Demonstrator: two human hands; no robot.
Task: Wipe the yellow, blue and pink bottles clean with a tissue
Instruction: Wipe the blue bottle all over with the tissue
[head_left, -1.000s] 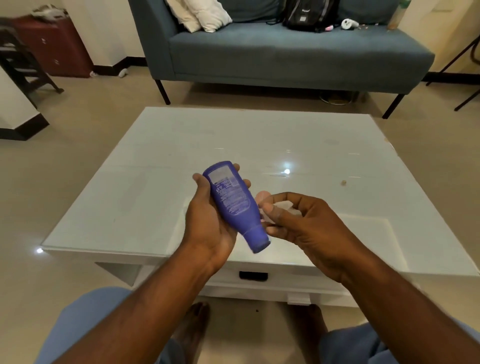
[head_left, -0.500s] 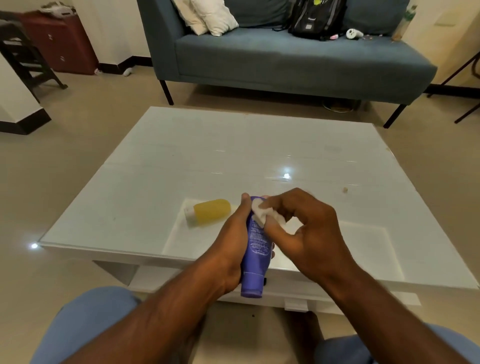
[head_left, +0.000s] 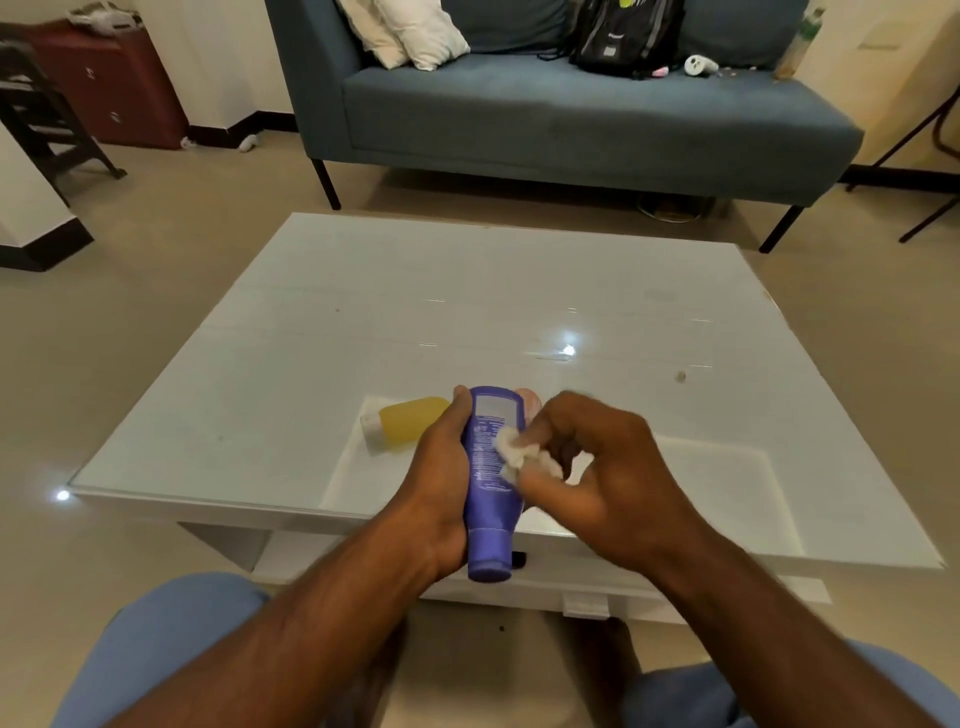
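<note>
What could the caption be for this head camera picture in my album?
Left hand holds a blue bottle while the right hand wipes it with tissue.

The blue bottle (head_left: 491, 478) carries a pale label panel and lines of small white print, too blurred to read. The backpack (head_left: 626, 31) bears a small white mark, also illegible.

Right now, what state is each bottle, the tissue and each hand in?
Blue plastic bottle: held cap-down in the left hand's grip.
Crumpled white tissue: pinched by the right hand, pressed on the blue bottle.
Yellow plastic bottle: lying on its side on the white glass-topped table, untouched.
</note>
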